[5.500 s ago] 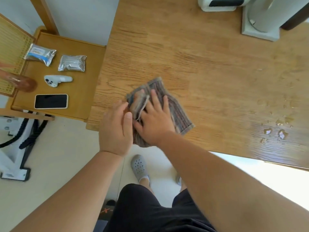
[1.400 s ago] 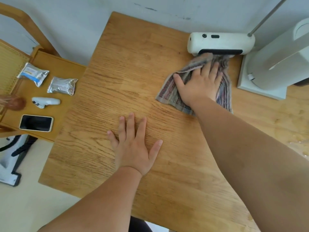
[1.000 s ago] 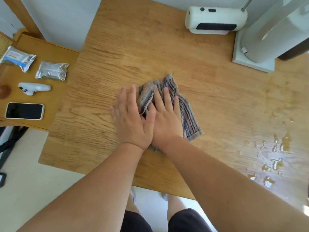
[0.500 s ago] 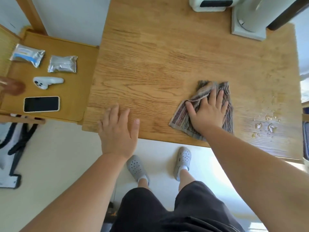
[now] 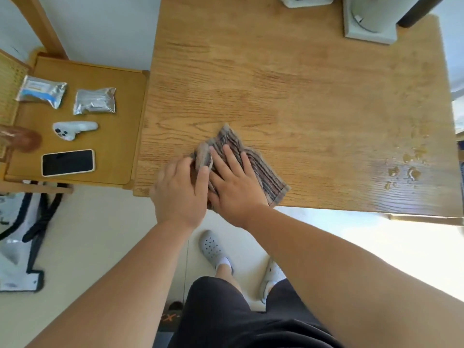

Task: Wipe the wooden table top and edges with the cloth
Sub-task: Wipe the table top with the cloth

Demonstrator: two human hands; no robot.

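Left grip (image 5: 179, 189) pinches cloth (image 5: 265, 173) (thumb against fingers); right grip (image 5: 233, 183) presses flat, spread.

Left of frame: low wooden side table (image 5: 120, 79), raised lip round its edge. On it, far to near:
- foil packet with blue label (image 5: 41, 92), with a plain silver packet (image 5: 95, 101) just beside it
- white handheld controller (image 5: 74, 128), buttons up
- phone (image 5: 67, 162), dark screen up, pale case

Brown rounded object (image 5: 23, 141) at the side table's left edge, blurred, cannot tell what it is. Woven cane panel (image 5: 7, 89) behind it, and a slanted wooden post (image 5: 42, 23) against the pale wall.

Top right: white appliance on a square base (image 5: 369, 21), with a smaller white device (image 5: 308, 0) to its left, cut off by the frame.

Pale floor (image 5: 100, 234): black cords (image 5: 40, 222) beside a white, dark-edged object (image 5: 15, 272). The person wears grey perforated clogs (image 5: 212, 247) and black shorts (image 5: 238, 317).
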